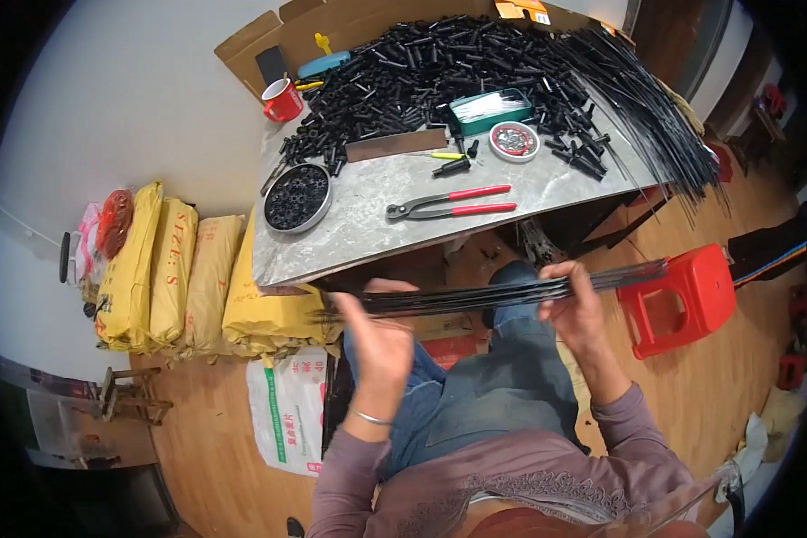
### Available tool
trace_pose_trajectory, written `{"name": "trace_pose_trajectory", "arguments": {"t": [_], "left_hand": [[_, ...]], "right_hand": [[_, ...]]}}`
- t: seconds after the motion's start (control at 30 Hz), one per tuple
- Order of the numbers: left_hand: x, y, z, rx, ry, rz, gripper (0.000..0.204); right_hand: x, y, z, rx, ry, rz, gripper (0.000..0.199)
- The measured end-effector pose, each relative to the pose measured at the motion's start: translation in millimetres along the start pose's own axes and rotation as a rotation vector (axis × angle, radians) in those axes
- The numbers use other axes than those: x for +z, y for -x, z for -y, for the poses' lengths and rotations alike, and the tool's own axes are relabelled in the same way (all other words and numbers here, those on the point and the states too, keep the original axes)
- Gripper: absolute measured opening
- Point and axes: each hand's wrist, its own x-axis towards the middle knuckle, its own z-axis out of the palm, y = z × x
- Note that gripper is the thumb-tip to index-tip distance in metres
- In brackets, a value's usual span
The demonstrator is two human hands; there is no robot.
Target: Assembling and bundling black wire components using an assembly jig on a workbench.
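Where slim black rods point(475, 298) bunch lengthwise, the right hand point(577, 309) clasps them — grip unclear at the left hand point(382, 348).

You have two hands point(576, 309) and one held bundle of black rods point(475, 299), with one pair of pliers point(481, 211), one red mug point(282, 102), two round dishes point(328, 199) and one green tray point(498, 125) on one tabletop point(359, 215).

We'd call this a small workshop, prob in sb's home tbh: tons of blk parts point(403, 72) heaped on the table point(350, 206) w/ red-handled pincers point(480, 192), plus stuffed yellow sacks point(172, 269) along the wall point(108, 108). But we also see a wood-look floor point(206, 421), a red mug point(283, 102) & a lil plastic stool point(710, 287).
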Motion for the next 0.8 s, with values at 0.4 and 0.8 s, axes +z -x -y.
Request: {"name": "trace_pose_trajectory", "arguments": {"t": [0.4,0.8], "left_hand": [[78.3,33.4,36.1,0.558,-0.945,0.458,0.031],[24.2,18.3,-24.5,0.581,-1.076,0.378,0.019]], "right_hand": [[20.7,-29.4,-88.8,-0.341,1.452,0.226,0.021],[91.2,-35.1,-65.0,-0.021,0.605,0.294,0.02]]}}
